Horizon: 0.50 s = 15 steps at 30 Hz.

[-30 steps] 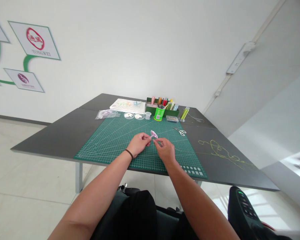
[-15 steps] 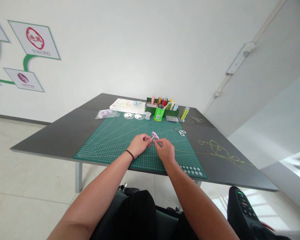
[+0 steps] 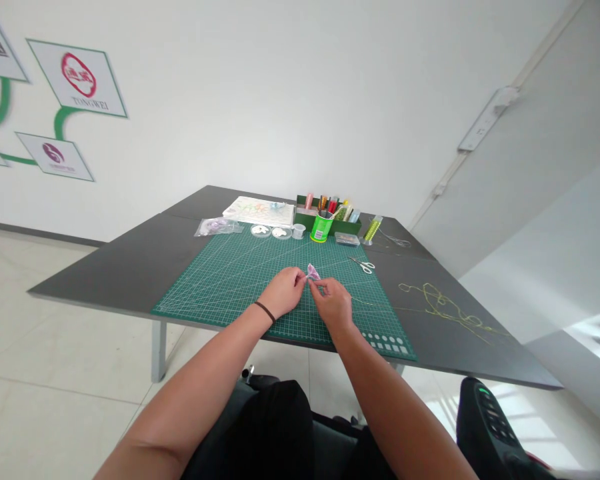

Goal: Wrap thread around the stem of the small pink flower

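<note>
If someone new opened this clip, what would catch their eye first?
Probably the small purple piece at the fingertips of the left hand and right hand, above the big green mat. Next, the bright green can at the mat's far edge, then the tangled yellow-green thread on the dark table to the right.

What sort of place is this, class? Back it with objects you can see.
Probably a craft workspace: a gridded green cutting mat, white-handled scissors and a green can of slim implements suggest it.
</note>
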{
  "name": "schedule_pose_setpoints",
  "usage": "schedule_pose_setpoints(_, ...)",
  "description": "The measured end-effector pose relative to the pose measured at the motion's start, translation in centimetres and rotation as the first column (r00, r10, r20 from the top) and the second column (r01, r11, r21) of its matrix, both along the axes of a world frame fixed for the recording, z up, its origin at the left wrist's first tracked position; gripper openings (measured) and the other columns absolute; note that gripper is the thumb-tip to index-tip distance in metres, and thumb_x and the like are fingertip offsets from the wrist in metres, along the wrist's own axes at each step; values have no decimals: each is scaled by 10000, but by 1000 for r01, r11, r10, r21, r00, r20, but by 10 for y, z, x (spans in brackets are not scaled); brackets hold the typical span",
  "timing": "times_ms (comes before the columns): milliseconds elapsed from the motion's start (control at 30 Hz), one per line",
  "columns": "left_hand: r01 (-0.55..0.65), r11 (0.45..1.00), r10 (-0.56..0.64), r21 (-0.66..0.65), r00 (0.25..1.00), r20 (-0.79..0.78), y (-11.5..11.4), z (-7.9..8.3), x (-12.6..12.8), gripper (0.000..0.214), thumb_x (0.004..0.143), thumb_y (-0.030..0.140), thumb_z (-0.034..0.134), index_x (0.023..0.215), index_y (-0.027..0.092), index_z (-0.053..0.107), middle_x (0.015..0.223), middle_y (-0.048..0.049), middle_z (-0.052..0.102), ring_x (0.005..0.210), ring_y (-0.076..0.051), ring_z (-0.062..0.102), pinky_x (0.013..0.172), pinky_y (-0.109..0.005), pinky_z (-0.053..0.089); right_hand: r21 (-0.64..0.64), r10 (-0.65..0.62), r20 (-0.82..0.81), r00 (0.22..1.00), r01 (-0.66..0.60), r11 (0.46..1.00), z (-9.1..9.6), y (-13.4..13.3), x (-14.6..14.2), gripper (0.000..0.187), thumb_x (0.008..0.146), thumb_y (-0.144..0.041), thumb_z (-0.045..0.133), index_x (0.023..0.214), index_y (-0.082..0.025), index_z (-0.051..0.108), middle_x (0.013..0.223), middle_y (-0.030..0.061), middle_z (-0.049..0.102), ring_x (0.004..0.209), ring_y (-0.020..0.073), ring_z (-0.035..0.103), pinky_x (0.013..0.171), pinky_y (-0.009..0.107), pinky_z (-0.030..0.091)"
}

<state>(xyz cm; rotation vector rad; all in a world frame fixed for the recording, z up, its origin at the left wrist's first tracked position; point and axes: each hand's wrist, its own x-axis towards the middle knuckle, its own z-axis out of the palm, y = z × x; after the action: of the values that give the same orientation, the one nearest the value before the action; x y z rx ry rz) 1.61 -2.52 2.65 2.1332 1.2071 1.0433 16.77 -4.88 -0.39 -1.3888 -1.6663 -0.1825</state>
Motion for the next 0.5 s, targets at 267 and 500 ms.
schedule_pose_setpoints(267,-9,995,15,101,998,-54,3,2,-8,252,915,199,468,670,192,529,716,-48,545,767,-191,519,768,-327,418,44,60,103,993,-65,997,5,-7,1,274,917,-368,522,759,-190,657,620,23,577,582,146,491,638,284,377)
schedule_pose_setpoints(500,-33,992,48,126,992,-120,6,6,-15,262,922,208,440,675,193,525,723,-53,549,760,-199,521,759,-331,413,-23,179,210,961,-178,984,12,-7,14,254,942,-300,447,924,-171,665,668,27,582,633,157,523,682,289,402)
